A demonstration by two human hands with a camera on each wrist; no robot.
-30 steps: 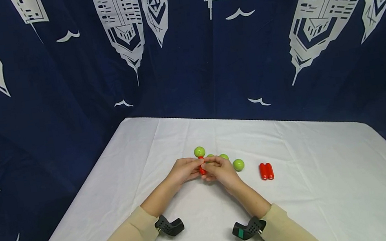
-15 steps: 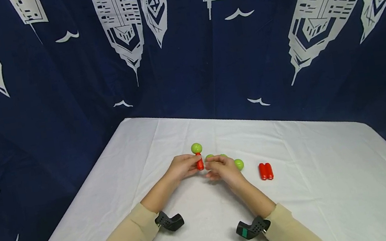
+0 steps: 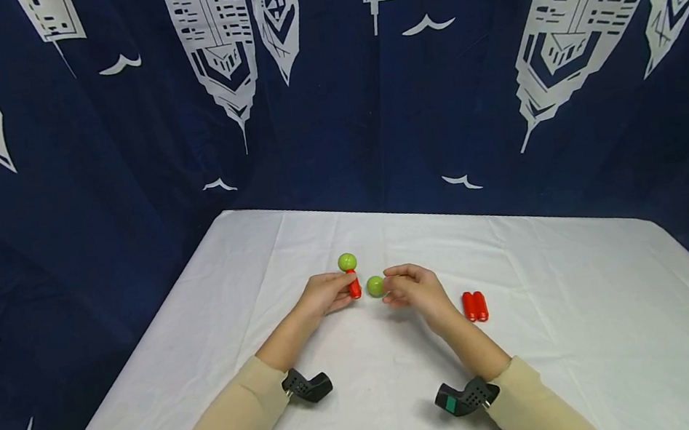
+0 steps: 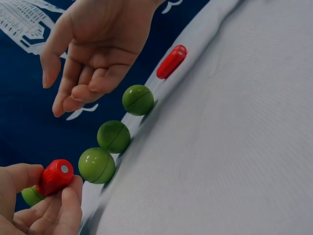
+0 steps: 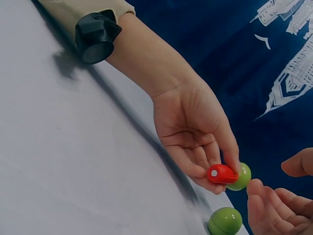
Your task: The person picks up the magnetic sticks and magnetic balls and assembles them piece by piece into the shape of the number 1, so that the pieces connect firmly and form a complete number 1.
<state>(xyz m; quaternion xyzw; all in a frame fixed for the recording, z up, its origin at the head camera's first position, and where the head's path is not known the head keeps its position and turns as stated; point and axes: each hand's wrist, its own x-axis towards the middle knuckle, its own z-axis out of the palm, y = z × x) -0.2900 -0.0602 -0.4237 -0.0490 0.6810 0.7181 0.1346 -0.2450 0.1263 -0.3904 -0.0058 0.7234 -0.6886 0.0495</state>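
Observation:
My left hand (image 3: pixel 328 294) pinches a short red rod (image 3: pixel 354 286) between thumb and fingers. A green ball (image 3: pixel 347 262) sits on the rod's far end; its near end shows a pale round dot in the left wrist view. My right hand (image 3: pixel 418 291) hovers with loosely bent fingers, nothing in its grasp, beside a loose green ball (image 3: pixel 376 286). The left wrist view shows three loose balls in a row, the nearest green ball (image 4: pixel 97 165) close to my left fingertips. In the head view my right hand hides the other two.
Two red rods (image 3: pixel 475 307) lie side by side on the white tablecloth (image 3: pixel 585 328), right of my right hand. Behind the table hangs a dark blue printed curtain (image 3: pixel 334 143). Each sleeve carries a black wrist camera (image 3: pixel 467 397).
My right hand has let go of the red rod and moved right, over the loose balls. My left hand, still holding rod and ball, has shifted slightly away from me and left.

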